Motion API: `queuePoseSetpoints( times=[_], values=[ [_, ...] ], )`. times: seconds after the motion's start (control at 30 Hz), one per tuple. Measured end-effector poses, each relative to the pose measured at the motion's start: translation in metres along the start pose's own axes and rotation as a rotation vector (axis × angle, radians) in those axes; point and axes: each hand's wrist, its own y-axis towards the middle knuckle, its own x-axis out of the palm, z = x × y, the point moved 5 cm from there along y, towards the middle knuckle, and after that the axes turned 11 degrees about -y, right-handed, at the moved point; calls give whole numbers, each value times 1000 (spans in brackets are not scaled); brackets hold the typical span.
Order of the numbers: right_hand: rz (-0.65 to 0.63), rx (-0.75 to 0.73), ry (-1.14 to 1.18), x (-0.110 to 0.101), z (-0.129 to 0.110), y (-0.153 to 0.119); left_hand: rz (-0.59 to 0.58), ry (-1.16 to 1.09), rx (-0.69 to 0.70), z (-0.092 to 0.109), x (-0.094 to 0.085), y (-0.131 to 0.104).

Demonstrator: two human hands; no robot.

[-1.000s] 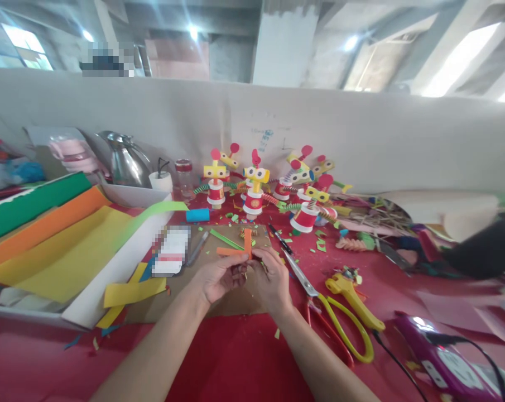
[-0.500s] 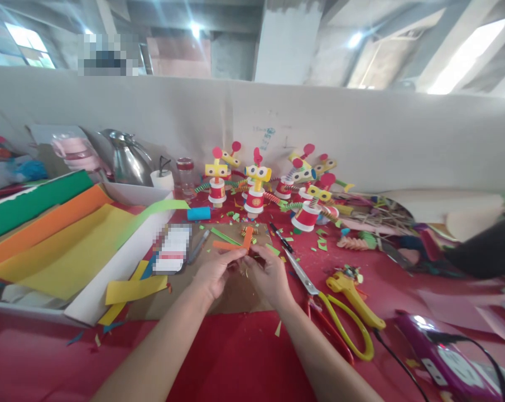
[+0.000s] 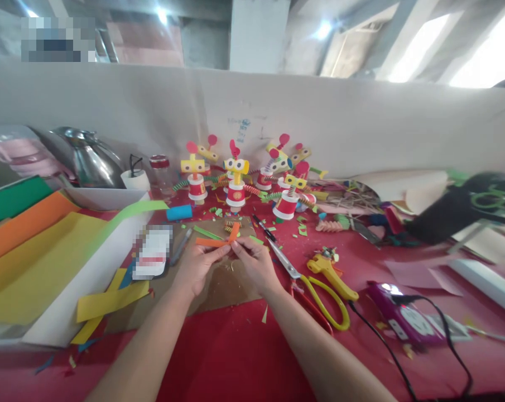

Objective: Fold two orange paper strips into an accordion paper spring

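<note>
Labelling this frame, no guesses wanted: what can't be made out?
Where the orange strips meet: head view, partly covered by left hand and right hand.
Phone screen: head view, pixelated.
Panel writing: head view, small and blurred.
White box: head view, cut by left edge.
Purple device markings: head view, blurred.

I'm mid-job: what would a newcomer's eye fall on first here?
Red and white cup-shaped figures with yellow heads, grouped at the back centre of the red table, would likely draw the eye first. Nearer, the left hand and right hand hold orange paper strips above a brown cardboard sheet. To the right lie metal scissors with yellow and red handles.
</note>
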Motion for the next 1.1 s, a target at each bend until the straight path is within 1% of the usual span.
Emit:
queuePoseSetpoints(
  times=[0.07,0.17,0.23,0.3,0.4,0.5,0.57,0.67,0.73,0.8,0.87,0.93,1.0,1.1],
  values=[
    [14,-3,-37,-1,-1,-1,13,26,-7,0,0,-1],
    [28,13,-78,-3,-2,-2,35,56,31,1,1,-2],
    [10,47,-25,-2,-1,-2,41,45,38,1,2,-2],
    [-6,93,77,0,2,-2,39,44,15,-1,2,-3],
    [7,168,222,2,7,-1,8,66,-4,-3,2,-2],
    [27,219,263,3,10,-2,-8,78,3,-4,1,-1],
    [52,208,190,1,10,-4,26,96,0,-5,-1,0],
    [141,74,-41,-7,2,-5,80,136,-9,-4,-3,0],
    [162,-4,-132,-9,-2,-5,89,150,-17,-2,-2,-1],
    [128,0,-104,-6,-2,-5,76,153,-2,0,1,-3],
    [89,56,-17,-2,1,-5,51,150,41,2,4,-4],
    [83,112,54,0,3,-5,47,133,69,2,6,-4],
    [97,133,74,1,3,-6,78,102,52,-1,3,-3],
    [93,102,52,1,0,-6,139,52,7,-8,-2,-1]
  ],
)
